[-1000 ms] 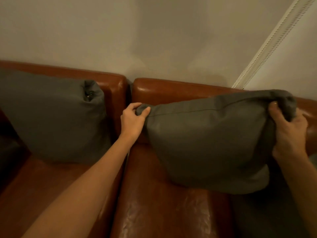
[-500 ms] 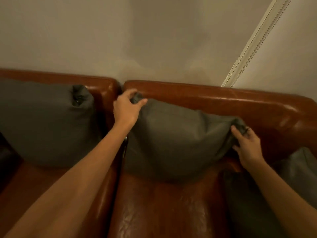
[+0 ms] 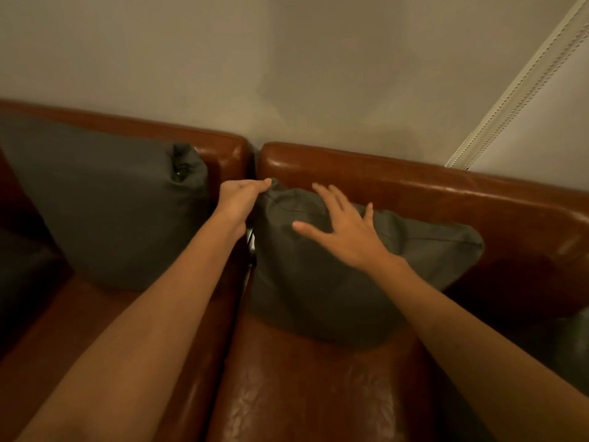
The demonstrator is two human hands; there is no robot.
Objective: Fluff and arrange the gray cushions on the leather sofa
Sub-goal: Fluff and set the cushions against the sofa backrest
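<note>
Brown leather sofa (image 3: 398, 173) w/ cushion (image 3: 318, 298) now resting against it; we're pinching its 10 o'clock corner w/ left hand (image 3: 239, 199), right hand (image 3: 347, 231) let go, patting it spread flat.

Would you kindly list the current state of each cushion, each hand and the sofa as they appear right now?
Right cushion: propped against the sofa back, standing on the seat, top dented.
Left cushion: upright against the sofa back, untouched.
Left hand: fingers pinching the right cushion's upper left corner.
Right hand: open, fingers spread, flat on the right cushion's face.
Leather sofa: brown, glossy, seat surface scuffed.
</note>
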